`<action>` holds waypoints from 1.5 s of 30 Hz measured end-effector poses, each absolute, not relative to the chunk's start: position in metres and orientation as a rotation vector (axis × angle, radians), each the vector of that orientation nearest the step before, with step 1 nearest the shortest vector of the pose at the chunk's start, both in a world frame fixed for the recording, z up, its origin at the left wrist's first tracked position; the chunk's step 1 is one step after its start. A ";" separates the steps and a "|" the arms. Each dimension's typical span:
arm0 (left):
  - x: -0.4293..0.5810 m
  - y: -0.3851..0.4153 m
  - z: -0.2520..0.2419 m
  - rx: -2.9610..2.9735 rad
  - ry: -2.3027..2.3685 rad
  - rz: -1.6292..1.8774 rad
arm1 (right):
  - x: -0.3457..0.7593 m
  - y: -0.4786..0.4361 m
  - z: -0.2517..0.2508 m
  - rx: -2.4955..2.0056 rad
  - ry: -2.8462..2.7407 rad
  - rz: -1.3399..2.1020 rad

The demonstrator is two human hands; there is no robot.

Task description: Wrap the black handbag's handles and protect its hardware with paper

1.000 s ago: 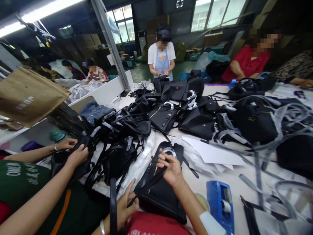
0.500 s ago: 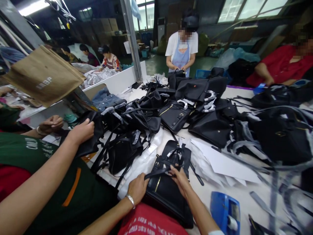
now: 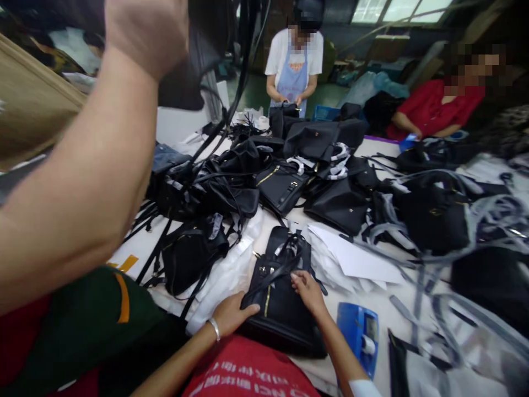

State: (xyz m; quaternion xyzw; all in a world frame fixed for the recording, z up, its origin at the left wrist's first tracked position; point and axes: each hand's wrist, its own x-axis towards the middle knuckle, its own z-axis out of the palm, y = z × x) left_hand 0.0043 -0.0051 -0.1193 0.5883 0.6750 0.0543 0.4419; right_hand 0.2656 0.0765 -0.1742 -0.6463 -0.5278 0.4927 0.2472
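Observation:
A black handbag (image 3: 285, 314) with a gold zip lies flat in front of me at the table's near edge. My left hand (image 3: 232, 315), a bracelet on its wrist, grips the bag's left edge with the thumb on top. My right hand (image 3: 308, 291) rests on the bag's upper right, fingers bent onto its black strap (image 3: 273, 270), which crosses the bag's top. White wrapping paper (image 3: 223, 278) lies under and left of the bag.
A co-worker's bare arm (image 3: 82, 165) fills the left, lifting a black bag (image 3: 194, 60) with hanging straps. Black bags (image 3: 289, 182) are piled across the table. A blue tape dispenser (image 3: 359, 333) sits right of my bag. Two people work at the far side.
The co-worker's arm has swung up close to the camera with a black bag. My hands have dropped from the pulled-up strap onto the bag, which now lies flatter.

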 end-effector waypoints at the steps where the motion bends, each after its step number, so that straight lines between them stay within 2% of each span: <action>1: 0.003 -0.005 -0.122 1.434 1.651 0.161 | 0.276 0.066 -0.170 -1.889 -1.550 1.133; 3: 0.002 -0.001 -0.129 1.379 1.607 0.196 | 0.291 0.045 -0.163 -2.123 -1.771 0.732; 5: 0.004 0.007 -0.133 1.348 1.565 0.187 | 0.294 0.026 -0.159 -2.259 -1.922 0.577; 13: -0.013 0.004 -0.128 1.425 1.539 0.027 | 0.269 -0.011 -0.167 -2.192 -2.211 0.757; 18: -0.014 -0.003 -0.135 1.436 1.658 -0.049 | 0.247 -0.007 -0.173 -2.296 -2.398 0.815; 24: -0.024 0.001 -0.120 1.541 1.874 0.060 | 0.256 0.021 -0.147 -2.196 -2.634 0.746; 27: -0.032 0.003 -0.103 1.345 1.799 0.228 | 0.255 0.041 -0.120 -1.973 -2.483 0.784; 28: -0.033 0.005 -0.097 1.229 1.718 0.299 | 0.249 0.046 -0.111 -1.858 -2.392 0.941; 32: -0.023 0.013 -0.083 1.039 1.539 0.606 | 0.195 0.052 -0.085 -1.373 -1.684 1.929; 34: -0.017 0.015 -0.079 1.104 1.536 0.752 | 0.164 0.047 -0.083 -1.253 -1.231 2.119; 39: -0.013 0.010 -0.080 0.956 1.345 0.735 | 0.125 0.039 -0.099 -1.144 -0.676 1.939; 45: -0.008 0.021 -0.083 0.769 1.047 0.619 | 0.143 0.063 -0.123 -1.205 -0.730 1.679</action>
